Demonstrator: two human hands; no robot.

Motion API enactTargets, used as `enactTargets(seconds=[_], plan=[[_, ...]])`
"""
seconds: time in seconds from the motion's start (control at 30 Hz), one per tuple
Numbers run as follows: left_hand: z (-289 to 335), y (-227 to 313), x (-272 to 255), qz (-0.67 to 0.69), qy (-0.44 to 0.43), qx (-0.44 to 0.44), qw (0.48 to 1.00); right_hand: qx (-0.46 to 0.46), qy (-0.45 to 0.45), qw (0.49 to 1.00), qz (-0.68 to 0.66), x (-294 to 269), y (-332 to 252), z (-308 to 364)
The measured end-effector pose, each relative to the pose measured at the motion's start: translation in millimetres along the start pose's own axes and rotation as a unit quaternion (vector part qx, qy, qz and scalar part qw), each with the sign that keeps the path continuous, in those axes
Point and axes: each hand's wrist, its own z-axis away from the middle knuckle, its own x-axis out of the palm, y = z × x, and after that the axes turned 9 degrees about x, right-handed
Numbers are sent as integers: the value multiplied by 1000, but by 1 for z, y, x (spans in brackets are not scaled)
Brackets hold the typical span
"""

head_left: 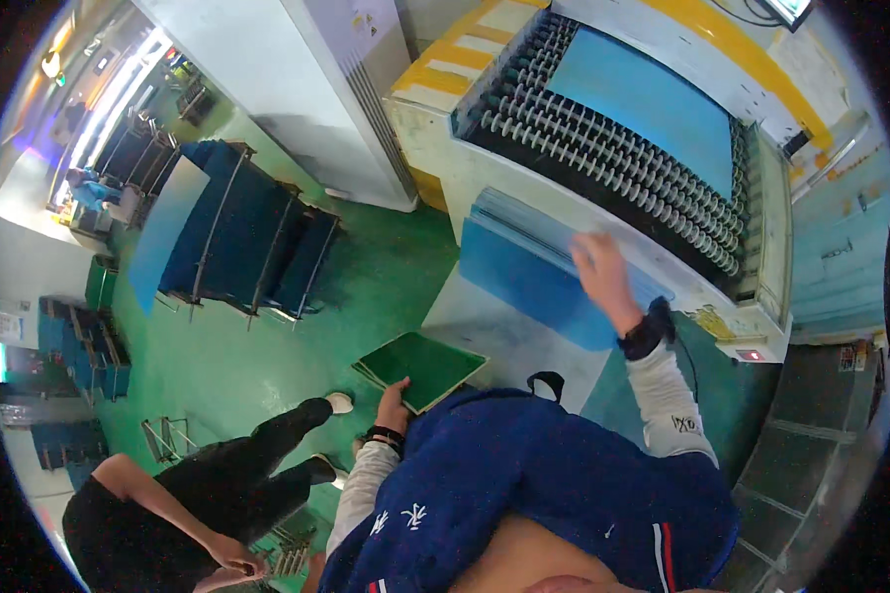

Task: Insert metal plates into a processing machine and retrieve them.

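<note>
1. A co-worker (218, 474) in black stands left of the grip, dark-panel racks (237, 232) beyond.
2. The left hand (394, 405) grips green boards (425, 366) by their near edge.
3. Right of that grip: a blue garment (564, 425) bearing white characters.
4. Farther right, blue sheets (524, 277) lean; the right hand (603, 272), fingers parted, hovers there, contact unclear.
5. Beyond that hand, a roller machine (603, 153); below it, a lettered sleeve (670, 395).

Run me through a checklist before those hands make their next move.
1. Left hand gripping the green board at its near side: ok.
2. Right hand free: ok, nothing visible in its fingers.
3. Right hand clear of the blue sheets standing before the machine: cannot tell; it overlaps them in view.
4. Rollers bare: not ok, a blue panel lies over part of them.
5. Co-worker clear of the green board: ok, standing off to the left.
</note>
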Motion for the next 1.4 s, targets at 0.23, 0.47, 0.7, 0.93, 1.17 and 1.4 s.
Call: enactTargets(seconds=[0.23, 0.47, 0.7, 0.93, 1.17, 1.4], plan=[[0, -4, -9, -382, -180, 294, 857, 27, -71, 996, 42, 38, 11, 66], [-22, -10, -2, 27, -101, 67, 992, 50, -90, 989, 102, 43, 8, 77], [-44, -14, -11, 53, -26, -12, 998, 31, -80, 990, 108, 45, 1, 81], [-45, -15, -14, 1, -18, -14, 1000, 35, -67, 992, 101, 49, -1, 81], [-29, -16, -9, 0, -56, 45, 997, 39, -48, 994, 93, 50, -1, 77], [-51, -24, -23, -4, -49, 34, 998, 37, -30, 994, 100, 53, 2, 77]])
